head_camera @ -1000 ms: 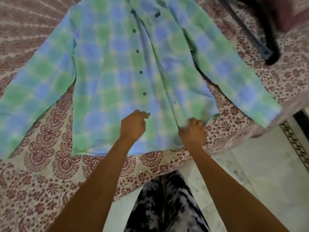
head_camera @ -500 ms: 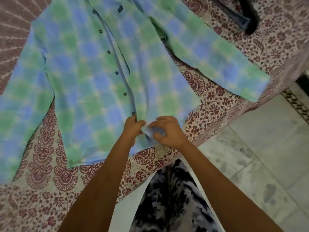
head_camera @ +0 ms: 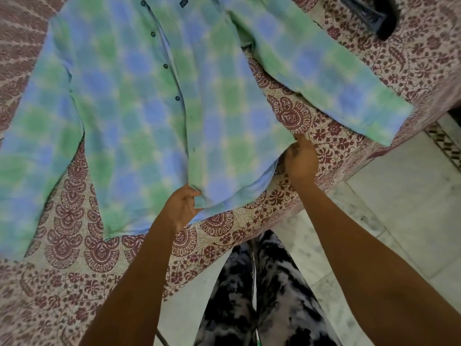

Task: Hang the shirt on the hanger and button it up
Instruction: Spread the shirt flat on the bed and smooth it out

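Observation:
A green-and-blue checked shirt [head_camera: 139,101] lies spread front-up on a bed, sleeves out to both sides. Dark buttons run down its placket; the upper ones look fastened. My left hand [head_camera: 182,208] pinches the bottom hem at the placket's lower end. My right hand [head_camera: 300,162] grips the hem's right corner, at the side seam. The hem between my hands is lifted a little off the bed. The hanger is hidden; the collar is out of view at the top.
A cream bedsheet with maroon floral print [head_camera: 349,136] covers the bed. A dark object [head_camera: 374,16] lies at the bed's far right corner. My patterned black-and-white trousers [head_camera: 262,295] stand against the bed edge. Pale tiled floor [head_camera: 399,208] lies to the right.
My right hand has moved from the placket out to the hem's right corner. The right front panel now lies closed over the left. My left hand stays at the hem's middle.

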The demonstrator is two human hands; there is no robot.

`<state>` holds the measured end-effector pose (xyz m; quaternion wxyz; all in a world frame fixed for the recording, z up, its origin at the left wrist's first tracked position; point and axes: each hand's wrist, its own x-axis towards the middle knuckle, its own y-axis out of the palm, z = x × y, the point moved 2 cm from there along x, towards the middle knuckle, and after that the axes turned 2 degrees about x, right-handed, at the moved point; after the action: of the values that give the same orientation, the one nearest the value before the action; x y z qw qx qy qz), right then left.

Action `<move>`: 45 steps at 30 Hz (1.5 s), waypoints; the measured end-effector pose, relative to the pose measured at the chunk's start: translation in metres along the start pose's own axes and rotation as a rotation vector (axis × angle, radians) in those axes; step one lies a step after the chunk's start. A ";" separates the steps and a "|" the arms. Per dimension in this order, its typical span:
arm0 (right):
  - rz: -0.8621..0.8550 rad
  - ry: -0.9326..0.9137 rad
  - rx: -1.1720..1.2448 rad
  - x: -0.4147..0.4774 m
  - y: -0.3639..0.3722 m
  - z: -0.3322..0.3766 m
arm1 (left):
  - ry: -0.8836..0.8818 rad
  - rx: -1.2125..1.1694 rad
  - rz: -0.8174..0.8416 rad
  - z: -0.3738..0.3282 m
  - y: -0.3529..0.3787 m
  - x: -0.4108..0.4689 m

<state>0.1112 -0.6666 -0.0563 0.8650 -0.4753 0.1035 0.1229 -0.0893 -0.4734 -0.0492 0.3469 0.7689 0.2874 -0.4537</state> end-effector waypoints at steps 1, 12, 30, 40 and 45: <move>0.034 -0.027 0.055 -0.002 0.002 0.003 | -0.035 0.056 -0.012 0.002 -0.001 -0.002; -0.077 0.026 0.294 -0.006 0.009 0.022 | -0.015 0.585 -0.167 -0.006 -0.010 0.000; -0.193 0.023 -0.376 -0.028 -0.023 -0.035 | -0.032 0.992 -0.205 0.008 -0.018 0.013; -0.201 -0.152 -0.400 -0.035 -0.010 0.003 | 0.030 1.437 -0.331 -0.023 -0.012 0.008; -0.010 -0.423 -0.364 -0.045 0.010 0.026 | 0.335 1.266 -0.443 -0.038 -0.016 0.008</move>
<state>0.0676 -0.6450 -0.0373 0.7683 -0.5873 -0.1056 0.2318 -0.0791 -0.4325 -0.0480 -0.3187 0.8063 0.1672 -0.4694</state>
